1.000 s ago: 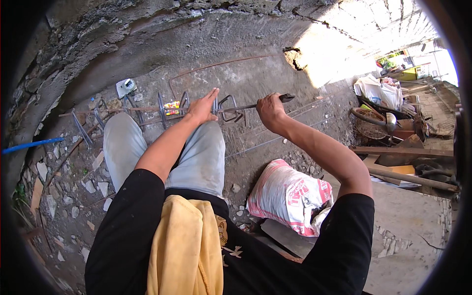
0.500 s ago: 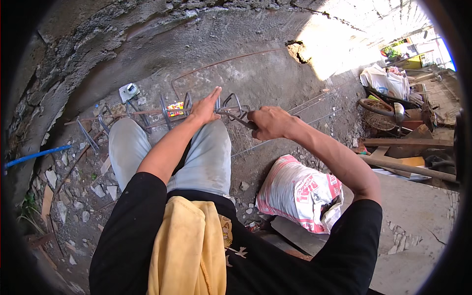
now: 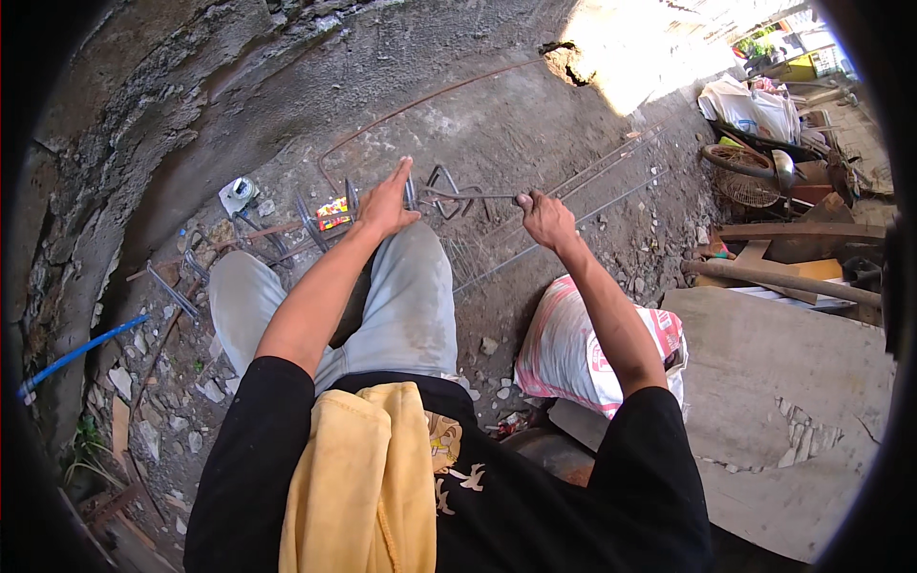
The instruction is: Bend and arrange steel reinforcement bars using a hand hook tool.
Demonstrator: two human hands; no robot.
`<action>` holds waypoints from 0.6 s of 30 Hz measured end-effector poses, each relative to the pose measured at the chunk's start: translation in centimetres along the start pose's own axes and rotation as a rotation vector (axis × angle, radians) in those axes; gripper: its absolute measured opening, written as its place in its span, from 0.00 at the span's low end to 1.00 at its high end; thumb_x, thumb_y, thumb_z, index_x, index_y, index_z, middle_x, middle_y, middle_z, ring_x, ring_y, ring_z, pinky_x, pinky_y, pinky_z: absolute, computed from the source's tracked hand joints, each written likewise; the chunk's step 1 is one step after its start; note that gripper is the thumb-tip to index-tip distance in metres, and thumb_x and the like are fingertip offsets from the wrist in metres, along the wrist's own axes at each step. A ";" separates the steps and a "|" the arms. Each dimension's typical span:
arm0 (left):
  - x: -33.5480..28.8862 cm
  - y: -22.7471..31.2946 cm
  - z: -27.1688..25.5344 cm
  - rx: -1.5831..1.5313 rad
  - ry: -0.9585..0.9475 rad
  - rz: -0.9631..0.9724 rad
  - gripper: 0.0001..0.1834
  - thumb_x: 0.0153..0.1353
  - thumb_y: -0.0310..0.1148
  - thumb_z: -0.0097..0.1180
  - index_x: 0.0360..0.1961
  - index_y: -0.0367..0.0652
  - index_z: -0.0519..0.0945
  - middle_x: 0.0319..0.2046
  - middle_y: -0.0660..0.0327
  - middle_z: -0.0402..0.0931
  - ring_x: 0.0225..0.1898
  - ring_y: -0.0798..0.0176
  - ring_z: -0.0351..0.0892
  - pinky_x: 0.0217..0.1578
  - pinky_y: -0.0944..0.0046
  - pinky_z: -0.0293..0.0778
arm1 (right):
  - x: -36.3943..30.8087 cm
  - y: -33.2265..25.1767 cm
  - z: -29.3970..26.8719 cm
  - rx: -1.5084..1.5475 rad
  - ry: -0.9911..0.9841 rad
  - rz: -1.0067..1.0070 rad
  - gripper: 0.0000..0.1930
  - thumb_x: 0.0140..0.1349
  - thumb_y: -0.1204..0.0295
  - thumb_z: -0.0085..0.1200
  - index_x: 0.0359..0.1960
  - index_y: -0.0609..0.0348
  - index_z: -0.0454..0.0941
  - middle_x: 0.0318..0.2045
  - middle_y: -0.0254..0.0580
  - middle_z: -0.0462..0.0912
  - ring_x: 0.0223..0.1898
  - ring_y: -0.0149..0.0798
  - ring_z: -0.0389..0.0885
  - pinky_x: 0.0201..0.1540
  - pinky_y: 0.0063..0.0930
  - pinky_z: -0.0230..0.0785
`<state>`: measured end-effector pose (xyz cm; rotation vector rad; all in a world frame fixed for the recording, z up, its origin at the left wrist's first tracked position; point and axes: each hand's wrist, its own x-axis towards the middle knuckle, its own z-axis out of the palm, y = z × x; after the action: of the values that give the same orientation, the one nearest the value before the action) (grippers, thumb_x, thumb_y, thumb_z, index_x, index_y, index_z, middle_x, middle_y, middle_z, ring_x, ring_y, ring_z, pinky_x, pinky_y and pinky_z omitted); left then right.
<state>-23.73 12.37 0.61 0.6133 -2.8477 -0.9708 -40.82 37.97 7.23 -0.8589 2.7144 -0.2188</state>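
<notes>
My right hand (image 3: 548, 221) is closed round the end of a thin, dark metal hand tool (image 3: 497, 197); its exact kind I cannot make out. The tool's far end reaches left to bent steel bars (image 3: 442, 181) just past my right knee. My left hand (image 3: 385, 203) lies above that knee with its fingers stretched out, beside an upright bent bar. More bent steel bars (image 3: 308, 222) stand in a row along a rusty rod to the left. A small red and yellow packet (image 3: 332, 213) lies among them.
A cracked concrete wall (image 3: 220, 105) rises ahead. A white and red sack (image 3: 573, 349) sits to my right, beside a broken grey board (image 3: 774, 411). Long rods (image 3: 583, 224) lie on the ground. Scrap wood and a wheel (image 3: 737, 160) are piled far right; a blue pipe (image 3: 86, 353) lies left.
My right hand has swung outward to the right and straightened at the wrist, turning the tool nearly level. The left hand stays at the bars. The whole view has shifted slightly.
</notes>
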 end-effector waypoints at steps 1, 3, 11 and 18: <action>0.1 0.2 -0.1 -0.005 -0.042 -0.014 0.59 0.41 0.41 0.71 0.72 0.49 0.47 0.70 0.56 0.53 0.62 0.46 0.67 0.59 0.51 0.67 | -1.8 0.4 1.6 0.074 0.016 0.054 0.25 0.68 0.49 0.38 0.38 0.61 0.76 0.33 0.65 0.81 0.41 0.65 0.79 0.43 0.55 0.70; 0.3 0.3 0.2 -0.010 -0.092 -0.021 0.60 0.41 0.43 0.71 0.72 0.48 0.47 0.69 0.54 0.54 0.63 0.46 0.66 0.60 0.52 0.66 | -4.3 1.2 4.2 0.150 0.032 0.118 0.26 0.68 0.49 0.38 0.38 0.62 0.77 0.34 0.65 0.81 0.42 0.66 0.79 0.44 0.54 0.69; 0.2 -0.5 1.1 -0.020 0.071 0.024 0.61 0.42 0.61 0.68 0.71 0.45 0.51 0.68 0.51 0.57 0.65 0.46 0.62 0.61 0.50 0.63 | -10.3 -2.4 8.8 0.707 -0.196 0.349 0.33 0.70 0.49 0.33 0.23 0.70 0.73 0.20 0.59 0.78 0.22 0.53 0.81 0.35 0.45 0.72; -0.3 0.2 0.7 0.095 0.067 -0.059 0.62 0.46 0.66 0.62 0.72 0.44 0.45 0.59 0.41 0.68 0.58 0.41 0.70 0.56 0.49 0.68 | -11.9 -3.8 9.4 1.234 -0.415 0.481 0.27 0.71 0.48 0.37 0.30 0.64 0.71 0.19 0.38 0.70 0.17 0.37 0.72 0.22 0.32 0.68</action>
<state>-23.66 13.02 0.17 0.7276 -2.8447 -0.8095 -26.52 41.30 1.80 0.1130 1.7568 -1.2338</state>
